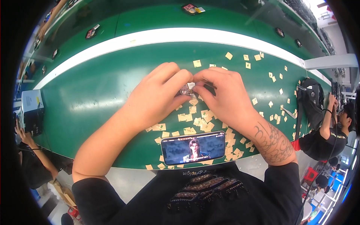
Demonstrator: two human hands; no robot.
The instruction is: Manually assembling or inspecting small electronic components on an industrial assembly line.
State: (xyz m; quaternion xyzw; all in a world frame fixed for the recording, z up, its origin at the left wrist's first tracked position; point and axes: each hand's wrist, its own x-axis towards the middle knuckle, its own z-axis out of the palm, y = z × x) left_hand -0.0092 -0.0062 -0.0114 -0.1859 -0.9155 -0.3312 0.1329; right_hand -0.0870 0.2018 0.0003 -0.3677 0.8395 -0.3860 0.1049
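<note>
Above the green table (93,90), my two hands meet around a small, partly hidden piece (185,90) with a shiny, dark reddish face. My left hand (159,92) is closed on it from the left, thumb and fingers pinching its edge. From the other side, my right hand (225,90) pinches a little whitish square (191,85) at the piece's upper right. Below the hands lie many small yellowish paper squares (202,122), loosely heaped. Near the table's front edge a phone (193,148) rests on some of these squares, its screen lit with an animated figure.
More yellowish squares are scattered to the right. A black bag (312,97) sits at the right edge, near another person (330,131). A white and black box (32,108) stands at the left edge. Beyond a white rail (180,34), small dark pieces (193,9) lie on green.
</note>
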